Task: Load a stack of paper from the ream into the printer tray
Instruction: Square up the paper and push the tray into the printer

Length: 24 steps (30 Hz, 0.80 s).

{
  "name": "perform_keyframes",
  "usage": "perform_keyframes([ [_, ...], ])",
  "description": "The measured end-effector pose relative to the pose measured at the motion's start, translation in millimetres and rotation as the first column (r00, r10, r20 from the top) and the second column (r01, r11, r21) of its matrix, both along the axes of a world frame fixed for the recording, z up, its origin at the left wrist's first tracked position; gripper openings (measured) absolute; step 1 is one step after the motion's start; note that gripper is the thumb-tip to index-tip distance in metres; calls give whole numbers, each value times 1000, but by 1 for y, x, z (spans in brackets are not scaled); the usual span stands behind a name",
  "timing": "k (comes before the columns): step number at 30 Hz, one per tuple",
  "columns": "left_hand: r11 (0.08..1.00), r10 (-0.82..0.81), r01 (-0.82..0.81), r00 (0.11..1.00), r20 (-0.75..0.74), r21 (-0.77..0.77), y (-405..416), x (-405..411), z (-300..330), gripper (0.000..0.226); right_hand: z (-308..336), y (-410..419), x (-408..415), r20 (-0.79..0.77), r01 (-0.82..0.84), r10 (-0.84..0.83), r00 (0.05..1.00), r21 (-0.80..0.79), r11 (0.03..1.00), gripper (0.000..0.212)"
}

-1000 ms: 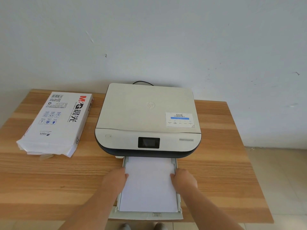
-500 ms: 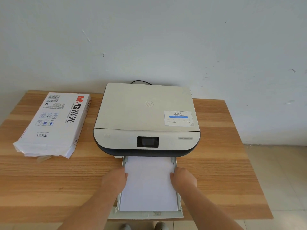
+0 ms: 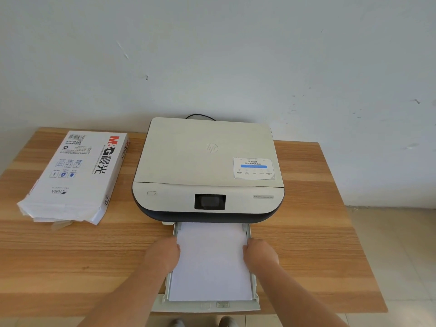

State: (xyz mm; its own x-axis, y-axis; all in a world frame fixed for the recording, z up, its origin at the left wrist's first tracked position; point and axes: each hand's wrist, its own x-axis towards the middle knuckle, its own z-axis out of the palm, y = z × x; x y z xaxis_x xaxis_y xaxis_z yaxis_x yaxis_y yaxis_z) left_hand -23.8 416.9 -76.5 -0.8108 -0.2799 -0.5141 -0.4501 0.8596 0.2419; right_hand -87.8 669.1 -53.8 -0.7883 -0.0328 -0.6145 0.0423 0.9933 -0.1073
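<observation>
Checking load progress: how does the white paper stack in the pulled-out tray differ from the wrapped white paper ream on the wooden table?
The paper stack lies bare and square in the printer tray, both hands at its sides; the ream sits angled left of the printer, wrapped, its near end torn open, untouched. Both lie flat.

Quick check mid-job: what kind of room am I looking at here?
Probably a plain home or small office corner. A white and dark HP inkjet printer sits on a light wooden table against a bare, scuffed white wall, with an opened white ream of copy paper beside it.
</observation>
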Motion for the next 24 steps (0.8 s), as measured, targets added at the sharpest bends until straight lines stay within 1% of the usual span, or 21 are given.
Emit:
perform_keyframes([
  [7, 999, 4, -4, 1000, 11, -43, 3, -2, -1, 30, -2, -2, 0, -4, 0, 0, 1000, 22, 1000, 37],
  [16, 999, -10, 10, 1000, 2, -51, 4, 0, 2, 32, -2, -1, 1, -10, -41, 42, 999, 54, 998, 33],
  [22, 998, -68, 67, 998, -14, -17, 1, 5, 8, 33, 5, 3, 0, 8, -67, 67, 998, 33, 997, 32],
  [24, 996, -87, 86, 996, -19, -26, 0, 6, 13, 36, 10, 7, 3, -3, -69, 69, 998, 2, 998, 32],
])
